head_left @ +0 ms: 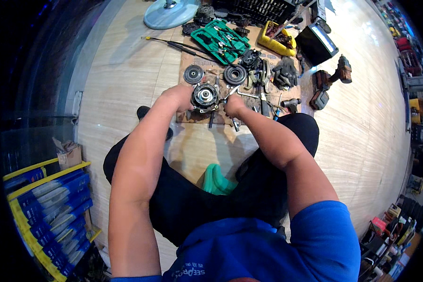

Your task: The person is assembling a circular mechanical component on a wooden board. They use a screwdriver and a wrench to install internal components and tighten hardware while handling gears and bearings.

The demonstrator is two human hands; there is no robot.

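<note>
A round metal housing (205, 97) with a bearing in its centre lies on the cardboard sheet (190, 116). My left hand (178, 97) grips its left side, fingertips partly hidden. Just right of the housing, my right hand (233, 104) is closed on a metal tool (231, 92), whose exact kind I cannot make out. Above the housing are a small grooved pulley (193, 74) and a larger black one (235, 74). An L-shaped wrench (248, 94), pliers and other hand tools lie to the right.
Around the cardboard are a green tool case (219, 41), yellow tub (276, 39), gloves (285, 73), black battery (316, 43), cordless drills (342, 70), black crate (249, 8) and round stand base (169, 14). A yellow rack (21, 192) stands at left; clutter lines the right.
</note>
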